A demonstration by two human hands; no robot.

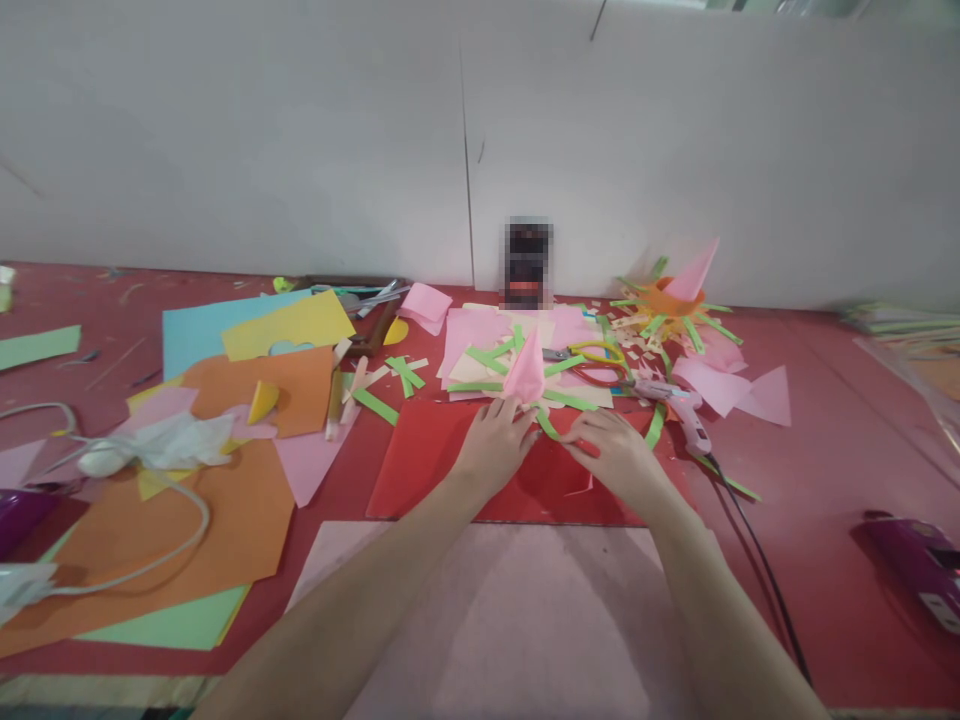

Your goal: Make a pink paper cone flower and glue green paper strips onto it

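Observation:
A pink paper cone (526, 370) stands point up in the middle, with green paper strips (489, 386) spreading out around its base. My left hand (497, 442) is closed at the near side of that base, its fingertips against the paper. One green strip (547, 424) slants down from the cone toward my right hand (613, 448), whose thumb and fingers pinch its near end. Both hands are over a red board (427, 450). Just behind my right hand lie scissors (600, 362) with yellow and red handles.
A glue gun (679, 405) lies right of the board, its black cord (757, 550) running toward the front edge. A similar cone with an orange base (667, 296) stands at the back right. Orange paper (225, 520) and a white cable (199, 500) lie left. A purple device (919, 570) sits far right.

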